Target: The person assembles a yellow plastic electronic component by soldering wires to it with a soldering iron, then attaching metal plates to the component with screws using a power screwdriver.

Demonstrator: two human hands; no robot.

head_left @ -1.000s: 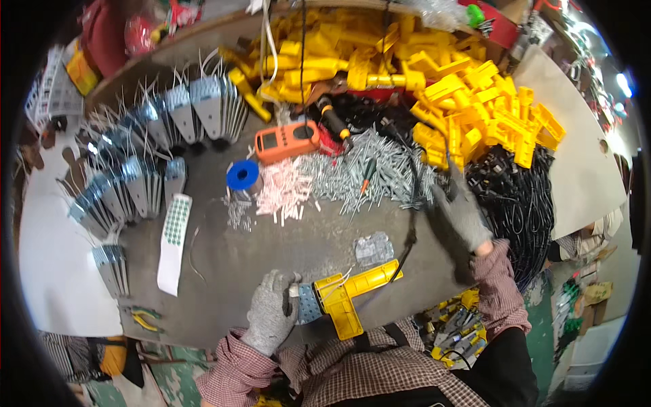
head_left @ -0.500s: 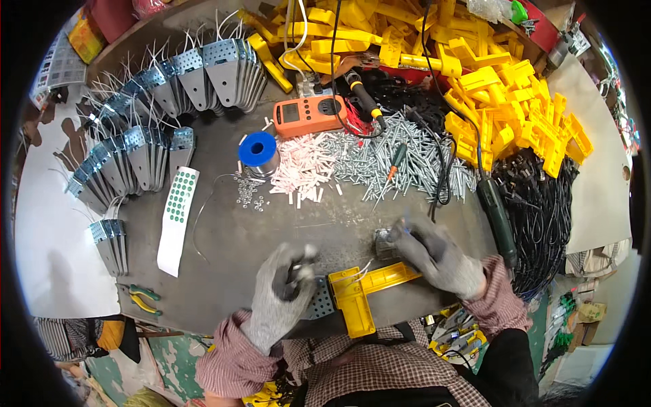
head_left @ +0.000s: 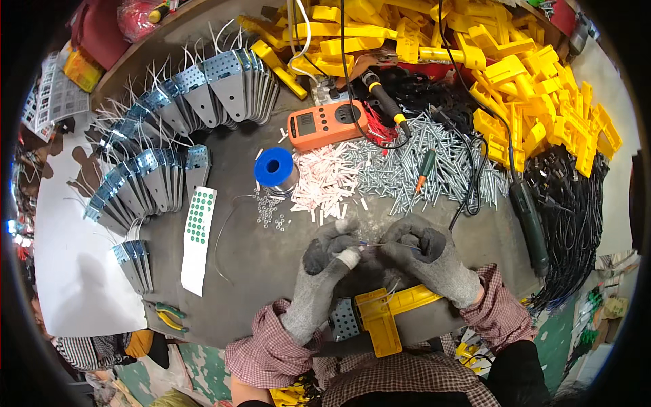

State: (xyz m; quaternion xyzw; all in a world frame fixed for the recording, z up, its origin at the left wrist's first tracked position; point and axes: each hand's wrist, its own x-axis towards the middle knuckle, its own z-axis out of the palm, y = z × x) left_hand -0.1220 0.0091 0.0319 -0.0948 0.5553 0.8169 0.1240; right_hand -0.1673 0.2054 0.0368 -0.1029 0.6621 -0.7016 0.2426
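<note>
Grey work gloves cover both of my hands, raised above the near middle of the table. Between them runs a thin wire-like piece with a small blue part; its exact kind is too small to make out. My left hand pinches one end, and my right hand has its fingers closed on the other. Just below, a yellow plastic housing shaped like a T lies at the table's near edge, with pale wires on it. A perforated metal plate adjoins its left side.
Behind my hands lie piled screws, pale sleeves, a solder spool and an orange meter. Metal brackets, a green-dotted sticker strip and pliers are left. Yellow housings, black cables and a dark-handled tool are right.
My hands have come up and closer together, away from the yellow housing. The thin piece now stretches between my fingertips. The whole view has shifted slightly.
</note>
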